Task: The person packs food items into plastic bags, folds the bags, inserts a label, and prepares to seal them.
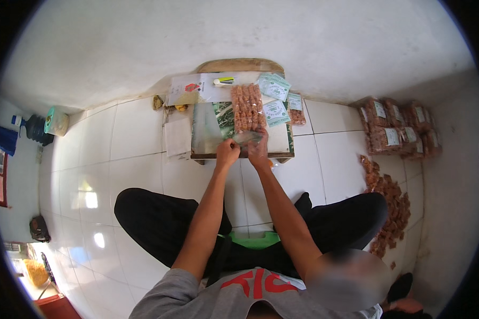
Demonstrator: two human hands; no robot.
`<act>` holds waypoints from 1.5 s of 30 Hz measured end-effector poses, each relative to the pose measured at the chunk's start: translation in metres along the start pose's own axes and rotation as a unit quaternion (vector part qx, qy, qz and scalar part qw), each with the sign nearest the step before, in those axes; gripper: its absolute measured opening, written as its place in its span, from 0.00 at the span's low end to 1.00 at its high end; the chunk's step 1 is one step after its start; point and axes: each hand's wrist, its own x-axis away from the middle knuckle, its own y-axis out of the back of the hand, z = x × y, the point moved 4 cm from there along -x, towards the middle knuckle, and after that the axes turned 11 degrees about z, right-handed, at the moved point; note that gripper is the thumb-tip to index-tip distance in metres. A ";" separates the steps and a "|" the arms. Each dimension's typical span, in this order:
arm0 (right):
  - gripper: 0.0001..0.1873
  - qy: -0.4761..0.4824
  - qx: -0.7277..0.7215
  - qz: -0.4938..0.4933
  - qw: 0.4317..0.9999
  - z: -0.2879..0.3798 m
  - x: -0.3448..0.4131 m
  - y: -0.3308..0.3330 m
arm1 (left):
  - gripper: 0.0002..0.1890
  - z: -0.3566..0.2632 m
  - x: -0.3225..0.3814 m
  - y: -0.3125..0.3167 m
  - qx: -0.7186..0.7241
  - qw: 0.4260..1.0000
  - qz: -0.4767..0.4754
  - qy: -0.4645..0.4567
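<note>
A clear plastic bag (246, 105) lies on a low wooden table (279, 141), filled with several rows of small reddish-brown snack packets. Its loose open end points towards me. My left hand (228, 152) pinches the left side of this loose plastic. On the other side, my right hand (258, 150) holds the mouth of the bag, with plastic covering part of the fingers. Beyond the bag's top left corner is a green and white stapler (224, 81). Printed paper labels (276, 113) lie to the right of the bag, close to another filled bag (297, 113).
Filled, labelled bags (387, 135) are stacked by the right wall, with loose snack packets (389, 207) heaped on the floor nearer me. A printed plastic sheet (183, 89) overhangs the table's far left. Clear plastic sleeves (177, 137) lie at its left edge. Beneath me is a green stool (255, 240).
</note>
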 end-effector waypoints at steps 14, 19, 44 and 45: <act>0.24 -0.035 0.047 0.075 0.995 -0.001 0.030 0.005 | 0.27 -0.024 -0.021 0.004 0.026 0.992 -0.119 -0.036; 0.09 -0.265 0.123 0.361 0.886 0.001 0.054 0.028 | 0.25 -0.011 -0.025 0.011 0.172 0.984 0.052 0.000; 0.12 -0.204 -0.033 0.034 0.978 0.076 -0.098 0.072 | 0.08 -0.082 -0.021 0.068 0.414 0.904 0.057 -0.091; 0.15 -0.238 -0.107 -0.052 0.964 0.101 -0.105 0.064 | 0.08 -0.084 -0.028 0.081 0.414 0.904 0.052 -0.092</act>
